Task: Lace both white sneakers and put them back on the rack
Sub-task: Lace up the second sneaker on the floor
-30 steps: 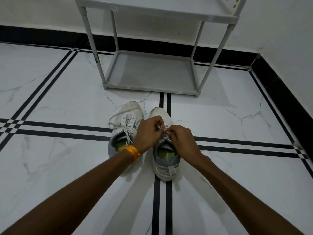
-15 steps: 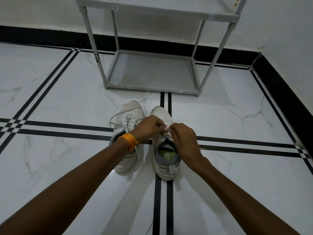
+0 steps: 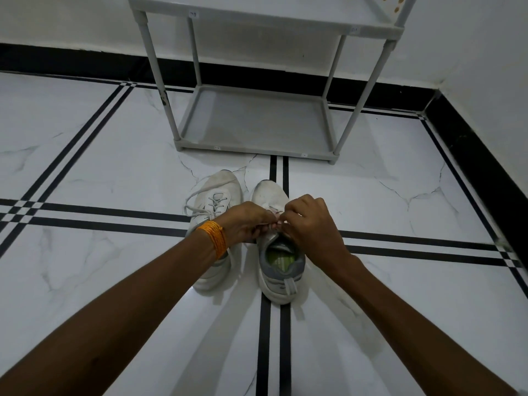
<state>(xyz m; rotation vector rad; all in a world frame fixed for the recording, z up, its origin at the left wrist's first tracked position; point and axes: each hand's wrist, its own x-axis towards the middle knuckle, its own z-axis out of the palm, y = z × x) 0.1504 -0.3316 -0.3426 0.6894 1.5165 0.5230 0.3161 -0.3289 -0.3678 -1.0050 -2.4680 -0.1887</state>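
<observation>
Two white sneakers stand side by side on the floor, toes toward the rack. The left sneaker (image 3: 215, 195) is laced, its lace ends looping out to the left, and my left forearm covers its heel. The right sneaker (image 3: 278, 270) has a grey collar and a green insole. My left hand (image 3: 247, 222) and my right hand (image 3: 310, 221) meet over its tongue, each pinching the right sneaker's white lace (image 3: 271, 224). The grey shoe rack (image 3: 257, 147) stands just beyond the shoes, its bottom shelf bare.
White marble floor with black inlay stripes (image 3: 100, 218) crossing under the shoes. A black skirting (image 3: 471, 155) and white walls close the space behind and to the right of the rack. An orange thread band (image 3: 215, 238) is on my left wrist.
Both hands have shifted slightly up and toward the toe of the right sneaker while working its lace. The shoes have not moved.
</observation>
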